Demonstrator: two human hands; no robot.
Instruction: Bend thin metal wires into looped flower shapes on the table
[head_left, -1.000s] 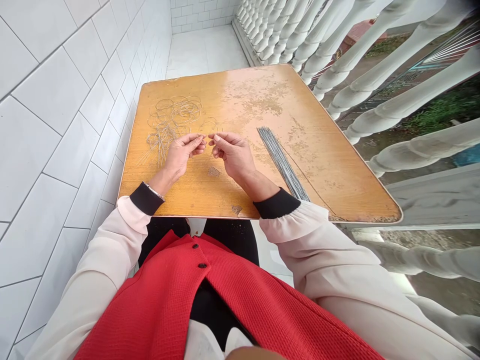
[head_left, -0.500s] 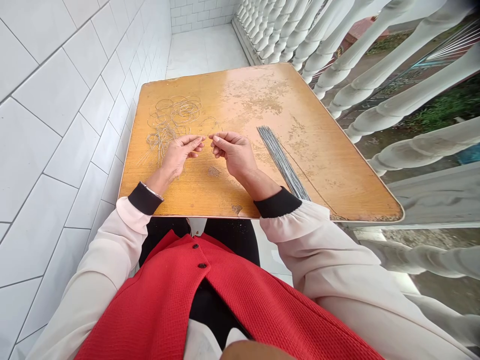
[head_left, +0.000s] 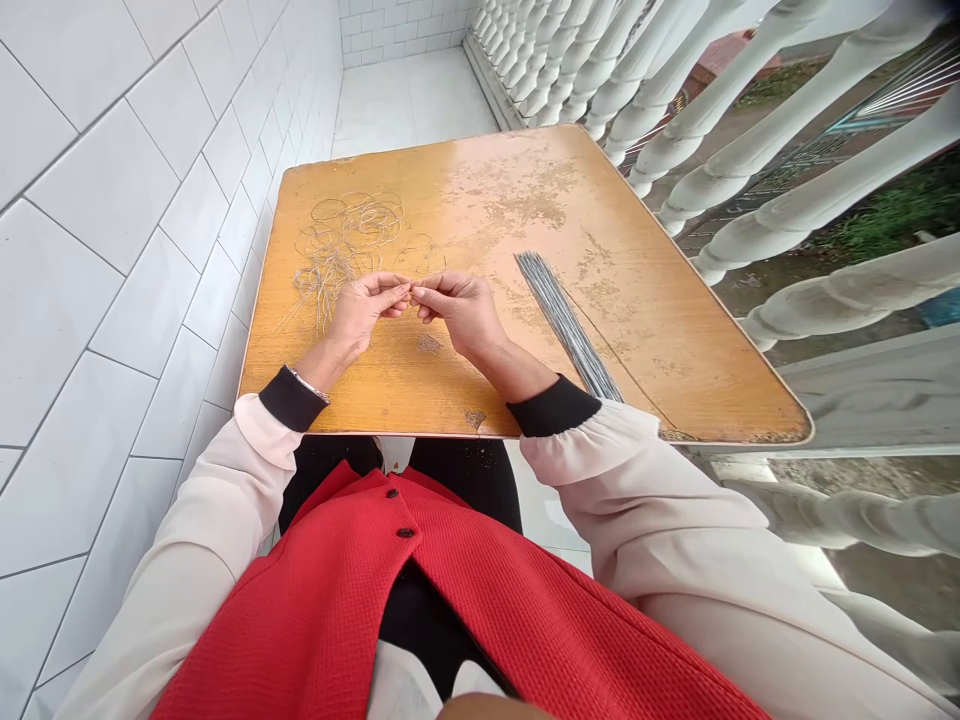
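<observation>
My left hand (head_left: 360, 312) and my right hand (head_left: 466, 312) meet fingertip to fingertip above the wooden table (head_left: 465, 400). Both pinch a thin wire (head_left: 426, 248), whose faint loop rises just beyond the fingers; its ends are hidden between the fingertips. Just past my left hand lies a loose tangle of bent and looped wires (head_left: 360, 222). A bundle of straight grey wires (head_left: 566, 322) rests on the table to the right of my right hand.
One thin dark wire (head_left: 615, 355) runs beside the bundle toward the table's front edge. A white tiled wall (head_left: 135, 240) stands at the left, and a white balustrade (head_left: 742, 200) runs along the right.
My right hand has moved left and slightly down, so its fingertips now meet those of my left hand. The wire loop between them has shifted a little.
</observation>
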